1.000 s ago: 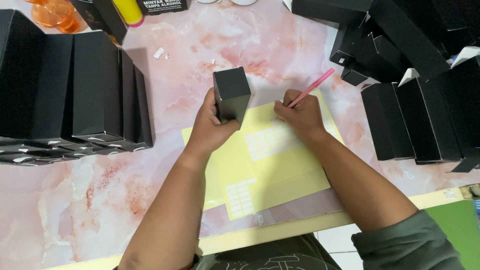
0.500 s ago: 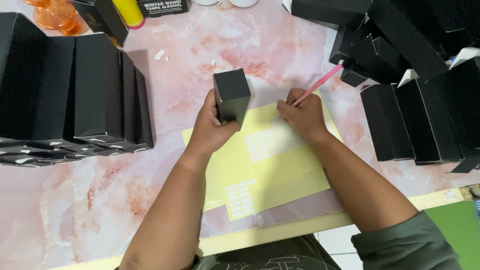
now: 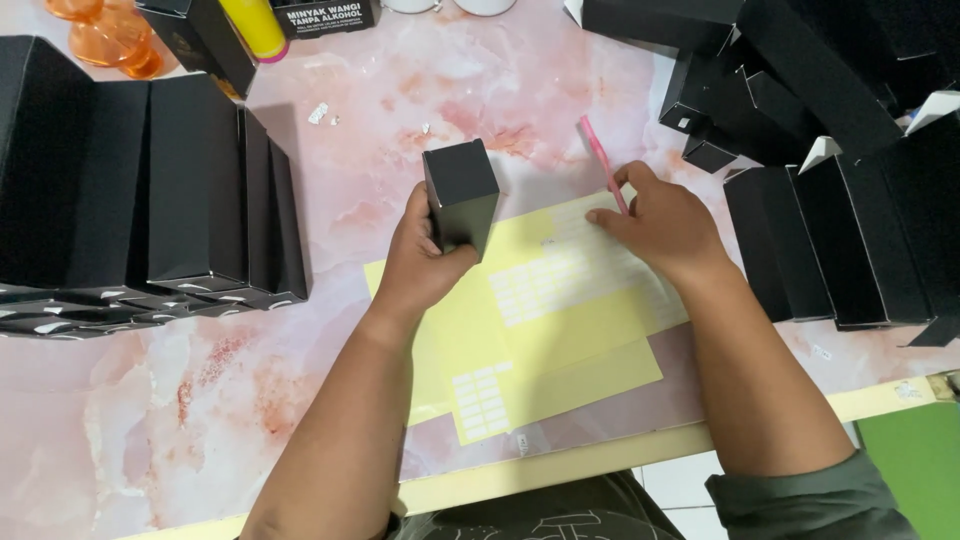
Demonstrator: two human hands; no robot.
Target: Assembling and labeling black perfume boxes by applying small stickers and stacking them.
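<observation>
Two hands are at work over the pink marbled tabletop [image 3: 300,400], and both are yours. Your left hand [image 3: 425,265] is clamped around the lower part of a small black carton [image 3: 460,195], which stands upright near the middle of the view, with its closed top face toward you and its base at the upper edge of the yellow label sheets [image 3: 560,340]. Your right hand [image 3: 665,230], at about three o'clock from the carton, is closed on a pink pen [image 3: 603,165] whose free end points toward eleven o'clock; your fingertips [image 3: 600,220] press down on the sheet with the pale label grid. The sheets lie overlapped, spreading from the carton toward five o'clock, and a smaller block of white labels [image 3: 482,400] sits near their lower left corner, at six o'clock from the carton. A row of tall black boxes [image 3: 150,180] stands at nine o'clock, well apart from your left hand. More black boxes [image 3: 830,200] are heaped at two and three o'clock, just beside your right hand. At eleven o'clock stand an orange glass piece [image 3: 105,35] and a yellow cylinder [image 3: 255,25]. A green surface [image 3: 920,460] shows at five o'clock, past the pale table edge [image 3: 560,470].
</observation>
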